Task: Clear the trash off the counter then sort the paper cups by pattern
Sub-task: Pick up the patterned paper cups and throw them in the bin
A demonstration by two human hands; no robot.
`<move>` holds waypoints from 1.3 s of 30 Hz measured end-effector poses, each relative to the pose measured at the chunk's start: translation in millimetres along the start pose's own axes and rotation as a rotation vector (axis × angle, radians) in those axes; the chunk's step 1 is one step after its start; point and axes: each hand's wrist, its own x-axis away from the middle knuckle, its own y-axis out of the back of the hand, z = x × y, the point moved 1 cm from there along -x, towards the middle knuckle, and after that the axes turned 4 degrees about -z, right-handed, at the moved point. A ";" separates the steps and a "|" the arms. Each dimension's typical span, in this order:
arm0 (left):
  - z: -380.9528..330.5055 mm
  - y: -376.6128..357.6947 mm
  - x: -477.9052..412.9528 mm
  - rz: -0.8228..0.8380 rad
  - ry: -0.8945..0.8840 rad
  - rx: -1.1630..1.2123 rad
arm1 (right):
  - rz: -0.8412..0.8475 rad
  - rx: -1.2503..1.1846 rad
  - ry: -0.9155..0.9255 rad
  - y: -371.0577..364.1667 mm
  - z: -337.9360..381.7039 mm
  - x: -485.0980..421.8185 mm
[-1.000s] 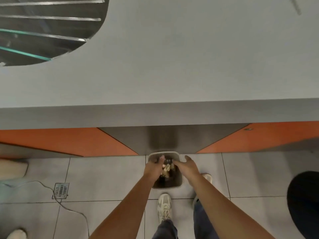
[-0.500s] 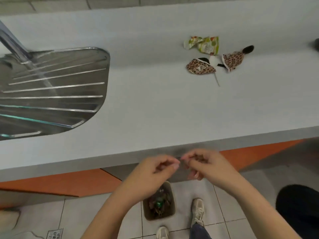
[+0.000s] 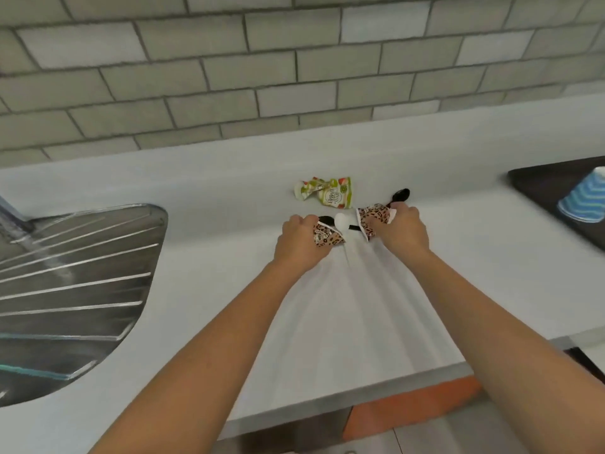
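On the pale counter [image 3: 229, 198] lie crushed paper cups and spoons. My left hand [image 3: 299, 239] is closed around a flattened leopard-print cup [image 3: 329, 239]. My right hand [image 3: 401, 232] grips a second crushed leopard-print cup [image 3: 371, 217]. Between them lie a white plastic spoon [image 3: 342, 221] and a black spoon [image 3: 400, 194], partly hidden by the right hand. A crumpled green fruit-print cup [image 3: 327, 193] lies just behind, untouched. A blue wavy-striped cup [image 3: 586, 199] stands upside down on a dark tray [image 3: 543, 181] at the far right.
A steel sink drainboard [image 3: 72, 273] fills the left side. A grey tiled wall [image 3: 294, 70] backs the counter. Orange cabinet fronts [image 3: 412, 411] show under the counter's front edge.
My hands rose from the trash bin on the floor, passed the counter edge, and now reach across the counter and close on the two leopard-print cups. The view tilted up to the wall.
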 end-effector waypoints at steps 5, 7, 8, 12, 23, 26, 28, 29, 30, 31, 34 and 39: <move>12.4 -31.3 -26.5 0.074 -0.046 -0.198 | 0.126 0.134 -0.052 -20.9 -20.3 -40.7; 15.8 -39.2 -27.1 0.033 -0.064 -0.199 | 0.124 0.123 -0.035 -25.8 -25.7 -49.8; 17.0 -41.5 -26.1 0.004 -0.083 -0.212 | 0.116 0.107 -0.025 -27.6 -28.2 -53.0; 20.3 -41.0 -17.7 -0.072 -0.134 -0.218 | 0.064 -0.022 -0.011 -29.4 -36.3 -58.6; 23.0 6.7 62.2 -0.294 0.255 0.490 | 0.072 -0.711 -0.027 10.1 -2.7 11.9; 30.4 24.8 112.2 -0.271 0.344 0.648 | 0.148 -0.808 -0.035 11.7 12.3 75.0; 37.1 35.6 152.4 -0.299 0.386 0.699 | 0.215 -0.875 -0.040 5.4 16.7 121.7; 40.6 40.3 173.4 -0.315 0.406 0.723 | 0.247 -0.886 -0.035 0.7 17.1 145.3; 44.2 44.1 194.3 -0.324 0.431 0.761 | 0.277 -0.879 -0.022 -4.1 16.8 168.9; 48.2 47.2 215.0 -0.323 0.461 0.815 | 0.303 -0.866 -0.005 -9.1 16.1 191.5; 67.5 49.9 272.2 -0.283 0.570 0.984 | 0.392 -0.855 0.024 -24.8 8.9 254.7; 120.5 20.7 344.3 -0.046 0.713 0.983 | 0.498 -0.678 0.062 -65.8 -24.0 328.5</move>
